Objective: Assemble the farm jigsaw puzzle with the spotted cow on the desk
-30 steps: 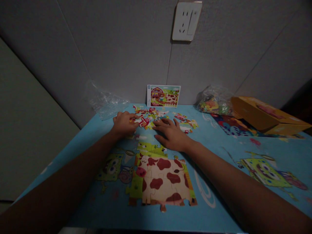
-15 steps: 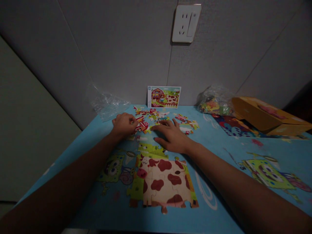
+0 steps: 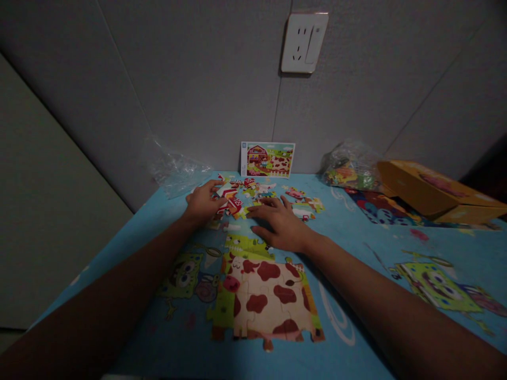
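My left hand [image 3: 201,205] is at the left edge of a loose pile of jigsaw pieces, its thumb and fingers apart beside red-and-white barn pieces [image 3: 234,205]. My right hand [image 3: 279,224] lies palm down with fingers spread, its fingertips at the green and mixed pieces in the middle of the pile; what is under the palm is hidden. Nearer to me lies a joined section of puzzle [image 3: 261,303] showing a white cow with brown patches. A green strip of pieces [image 3: 245,245] adjoins its top edge.
A small picture card [image 3: 268,159] of the farm scene leans against the wall. Clear plastic wrap [image 3: 178,171] lies at the back left. On the right are a plastic bag of pieces [image 3: 348,169] and an orange box [image 3: 439,187]. A socket [image 3: 304,42] is on the wall.
My left hand has opened from a closed, curled shape, its fingers now extended over the barn pieces. My right hand stays nearly where it was. The view has shifted slightly.
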`<state>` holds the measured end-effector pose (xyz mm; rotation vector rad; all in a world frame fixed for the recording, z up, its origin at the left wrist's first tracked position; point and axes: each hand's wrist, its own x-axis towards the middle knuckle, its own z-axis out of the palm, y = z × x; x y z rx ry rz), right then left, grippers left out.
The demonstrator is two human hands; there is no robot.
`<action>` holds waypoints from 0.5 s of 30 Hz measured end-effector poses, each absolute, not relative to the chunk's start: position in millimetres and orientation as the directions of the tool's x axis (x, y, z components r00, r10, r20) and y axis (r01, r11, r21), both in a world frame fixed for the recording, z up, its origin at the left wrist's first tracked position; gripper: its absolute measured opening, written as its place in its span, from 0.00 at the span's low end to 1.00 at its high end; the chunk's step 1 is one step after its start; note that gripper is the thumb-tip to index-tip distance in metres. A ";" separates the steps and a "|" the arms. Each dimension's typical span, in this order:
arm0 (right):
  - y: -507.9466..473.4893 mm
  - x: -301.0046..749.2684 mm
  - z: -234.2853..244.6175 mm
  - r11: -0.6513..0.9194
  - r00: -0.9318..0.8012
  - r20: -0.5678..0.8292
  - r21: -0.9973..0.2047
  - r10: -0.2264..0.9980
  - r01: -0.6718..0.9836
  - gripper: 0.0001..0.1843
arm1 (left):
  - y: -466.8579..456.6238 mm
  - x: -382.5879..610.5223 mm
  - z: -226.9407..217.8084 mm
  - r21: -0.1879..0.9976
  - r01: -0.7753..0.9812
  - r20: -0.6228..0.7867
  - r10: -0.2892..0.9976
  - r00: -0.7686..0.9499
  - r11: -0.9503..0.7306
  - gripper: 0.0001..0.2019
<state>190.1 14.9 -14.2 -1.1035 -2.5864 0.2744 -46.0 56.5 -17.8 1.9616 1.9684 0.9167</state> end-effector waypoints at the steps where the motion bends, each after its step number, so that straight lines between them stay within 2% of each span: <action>1: 14.8 190.0 -14.3 0.683 -0.652 0.211 -0.294 0.729 0.669 0.20 | 57.2 -45.8 -19.0 0.623 0.775 0.297 0.949 -0.108 -0.107 0.23; 5: 14.3 190.1 -13.8 0.684 -0.651 0.213 -0.285 0.728 0.672 0.20 | 59.9 -46.4 -19.6 0.814 0.525 0.398 0.896 -0.196 -0.247 0.23; 9: 13.9 190.2 -12.9 0.683 -0.651 0.209 -0.277 0.730 0.676 0.20 | 63.7 -54.6 -15.7 0.883 0.412 0.388 0.843 -0.373 -0.225 0.21; 12: 13.8 190.0 -12.6 0.679 -0.647 0.211 -0.278 0.733 0.679 0.20 | 66.3 -61.9 -16.3 0.821 0.569 0.296 0.891 -0.345 -0.052 0.17; 15: 14.0 190.0 -12.7 0.677 -0.648 0.202 -0.283 0.734 0.679 0.20 | 67.1 -64.3 -19.4 0.645 0.760 0.232 0.928 -0.291 0.077 0.15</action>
